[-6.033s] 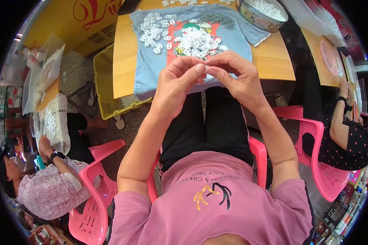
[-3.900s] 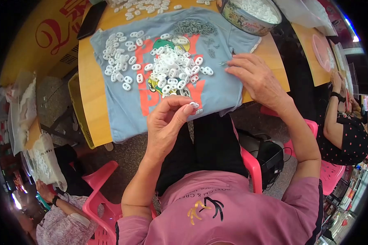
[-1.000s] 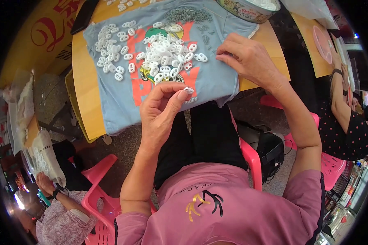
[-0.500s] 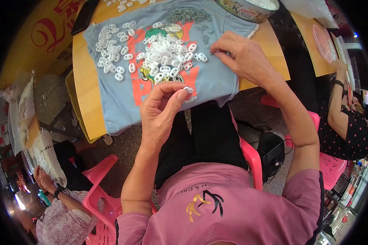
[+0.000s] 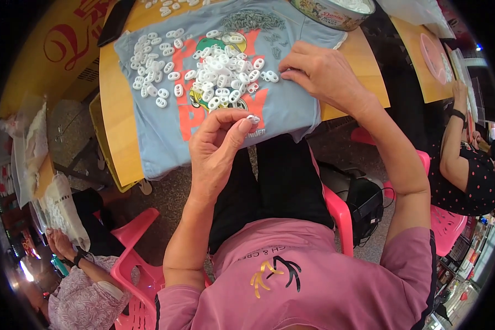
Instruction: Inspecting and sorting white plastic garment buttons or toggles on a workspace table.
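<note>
1. A small white plastic piece (image 5: pixel 253 118) sits pinched between the thumb and fingertips of the left hand (image 5: pixel 217 146), held just above the near edge of the light-blue T-shirt (image 5: pixel 159 137).
2. The right hand (image 5: pixel 322 74) rests on the shirt, fingertips pressed together at the edge of the pile of white pieces (image 5: pixel 217 74).
3. The shirt lies flat on a wooden table (image 5: pixel 118 148).
4. A round tin (image 5: pixel 330 11) stands at the table's far edge.
</note>
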Demonstrator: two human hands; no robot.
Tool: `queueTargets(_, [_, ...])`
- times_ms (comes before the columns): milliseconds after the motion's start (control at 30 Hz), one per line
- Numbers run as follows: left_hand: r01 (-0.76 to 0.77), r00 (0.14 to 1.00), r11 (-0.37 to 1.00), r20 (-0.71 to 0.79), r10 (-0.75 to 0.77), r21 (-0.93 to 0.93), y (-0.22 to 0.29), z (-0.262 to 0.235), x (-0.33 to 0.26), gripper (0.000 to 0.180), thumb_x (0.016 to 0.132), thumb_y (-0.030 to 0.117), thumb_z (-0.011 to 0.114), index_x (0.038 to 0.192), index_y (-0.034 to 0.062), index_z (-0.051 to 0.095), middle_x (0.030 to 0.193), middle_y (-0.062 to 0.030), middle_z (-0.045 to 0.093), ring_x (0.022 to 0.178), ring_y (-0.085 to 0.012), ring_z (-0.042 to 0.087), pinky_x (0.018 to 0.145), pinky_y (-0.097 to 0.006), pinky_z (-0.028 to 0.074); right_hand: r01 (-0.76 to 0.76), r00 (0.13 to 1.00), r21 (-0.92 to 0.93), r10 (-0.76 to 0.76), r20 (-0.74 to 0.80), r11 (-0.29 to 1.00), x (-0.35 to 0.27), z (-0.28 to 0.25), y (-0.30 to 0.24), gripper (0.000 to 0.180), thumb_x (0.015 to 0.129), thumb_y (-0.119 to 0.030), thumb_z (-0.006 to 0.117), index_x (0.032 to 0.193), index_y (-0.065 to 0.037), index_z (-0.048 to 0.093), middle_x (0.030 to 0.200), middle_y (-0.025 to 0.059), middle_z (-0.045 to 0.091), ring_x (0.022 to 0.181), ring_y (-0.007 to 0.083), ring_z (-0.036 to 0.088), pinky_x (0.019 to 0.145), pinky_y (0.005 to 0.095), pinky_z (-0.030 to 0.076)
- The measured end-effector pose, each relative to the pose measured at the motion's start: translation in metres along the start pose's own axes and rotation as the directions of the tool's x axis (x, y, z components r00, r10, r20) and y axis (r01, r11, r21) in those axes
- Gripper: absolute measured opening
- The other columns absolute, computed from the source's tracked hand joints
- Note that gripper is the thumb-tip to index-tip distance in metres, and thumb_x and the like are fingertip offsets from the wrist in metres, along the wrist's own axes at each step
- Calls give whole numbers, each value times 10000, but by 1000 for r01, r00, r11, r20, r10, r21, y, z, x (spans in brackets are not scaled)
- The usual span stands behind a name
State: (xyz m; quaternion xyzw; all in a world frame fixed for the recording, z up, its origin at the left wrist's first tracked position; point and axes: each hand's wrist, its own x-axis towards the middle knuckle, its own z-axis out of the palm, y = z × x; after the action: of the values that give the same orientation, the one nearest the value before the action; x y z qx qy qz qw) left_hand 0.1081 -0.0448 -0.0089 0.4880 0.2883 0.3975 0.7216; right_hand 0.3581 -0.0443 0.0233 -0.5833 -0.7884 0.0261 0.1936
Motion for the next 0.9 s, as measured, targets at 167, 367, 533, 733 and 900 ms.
queueTargets(167, [7,1000,1000,-30,-7,0,0,0,-2,156,932,78,626,1055,-18,619,971,-57,665,901,-108,628,834,-257,513,-110,961,-96,130,243,989,21,-6,-7,105,813,-124,628,847,-27,608,844,132,637,821,347,611,704,436,468])
queueTargets(367, [-10,999,1000,-39,10,-13,-4,0,-2,164,940,103,619,1053,-17,614,947,-68,673,875,-123,644,813,-263,523,-47,951,-183,100,294,982,27,-7,-8,75,795,-76,564,827,-11,581,834,152,641,842,365,611,702,457,464])
queueTargets(533, [-10,999,995,-35,7,-96,-1,3,1,156,940,113,618,1023,-19,609,930,-89,676,848,-147,657,785,-286,537,-9,992,-101,22,127,995,12,3,-7,85,812,-81,576,864,-20,604,870,150,635,831,376,614,707,458,482])
queueTargets(733, [18,997,981,-70,-32,-195,4,6,-6,141,929,102,627,1012,-11,609,921,-94,673,818,-153,655,760,-293,538,-40,998,-106,36,-43,994,-6,17,-11,117,837,-56,589,938,-28,642,904,154,623,860,364,613,739,421,500])
queueTargets(900, [40,998,957,-31,-51,-286,13,10,-17,139,920,112,637,995,-1,605,913,-87,666,779,-152,649,738,-289,534,2,962,56,13,-273,998,-13,13,-16,128,857,-59,601,969,-20,647,897,149,628,821,321,624,737,366,498])
